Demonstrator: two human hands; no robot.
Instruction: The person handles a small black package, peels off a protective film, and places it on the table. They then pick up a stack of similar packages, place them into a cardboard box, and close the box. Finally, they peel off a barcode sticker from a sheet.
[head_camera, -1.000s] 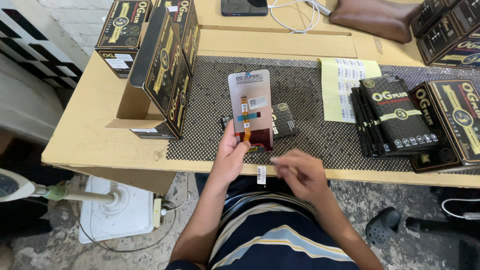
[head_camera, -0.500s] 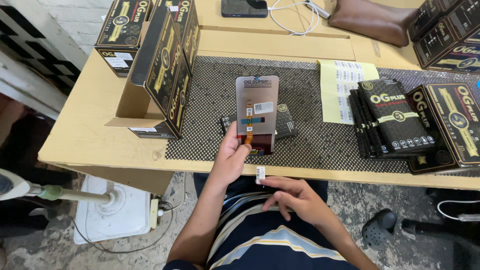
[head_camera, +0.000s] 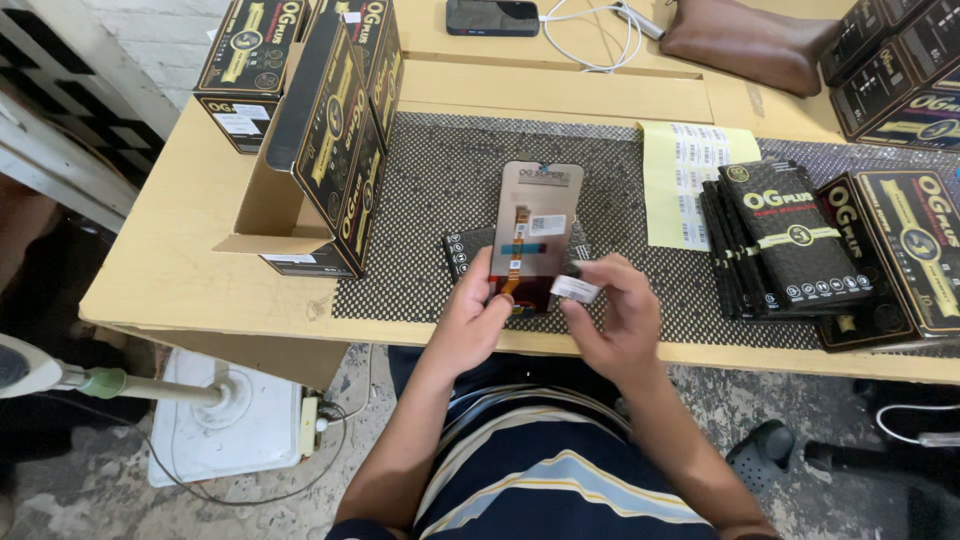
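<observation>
My left hand grips the lower end of a phone display panel, held upright with its grey back and orange flex cable facing me. My right hand pinches a small white sticker right beside the panel's lower right corner. Both hover over the near edge of a dark woven mat. A black flat pack lies on the mat behind the panel, mostly hidden.
An open cardboard carton stands left. Black flat packs and black-gold boxes lie right, beside a yellow sheet of labels. At the back are a phone, white cable and brown pouch. A fan stand is on the floor.
My right hand rose from my lap to the panel's lower right corner, carrying a small white sticker. My left hand kept hold of the panel.
</observation>
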